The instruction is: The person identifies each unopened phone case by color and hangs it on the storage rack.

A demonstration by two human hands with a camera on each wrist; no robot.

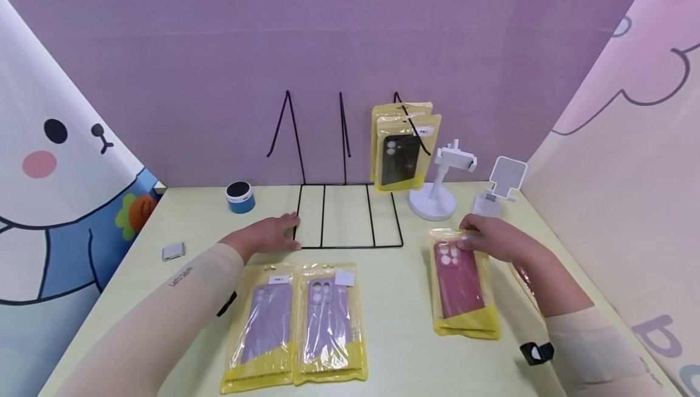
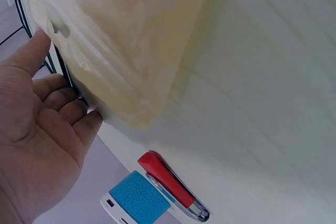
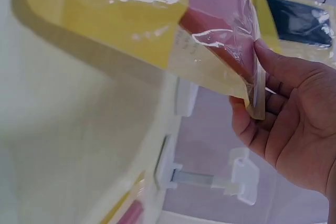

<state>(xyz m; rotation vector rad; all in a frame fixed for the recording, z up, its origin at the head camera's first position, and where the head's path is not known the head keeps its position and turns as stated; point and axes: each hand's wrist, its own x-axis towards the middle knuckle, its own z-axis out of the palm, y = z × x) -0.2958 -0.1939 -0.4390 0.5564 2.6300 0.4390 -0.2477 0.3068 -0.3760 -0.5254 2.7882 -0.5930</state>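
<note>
1. Step in hand, as I read it: you're lifting the red case pack (image 1: 461,281) by its top edge, off the table (image 1: 399,348) at front right.
2. Your right hand (image 1: 500,240) pinches that top edge between thumb and fingers (image 3: 262,129); the bottom end is down on the table.
3. Your left hand (image 1: 268,234) rests flat, fingers relaxed, at the wire rack (image 1: 350,214) base's left corner.
4. The pack's long axis runs near-to-far, camera-cutout end pointing away from you.
5. Next move likely calls for aligning its hang hole with a free rack prong.
</note>
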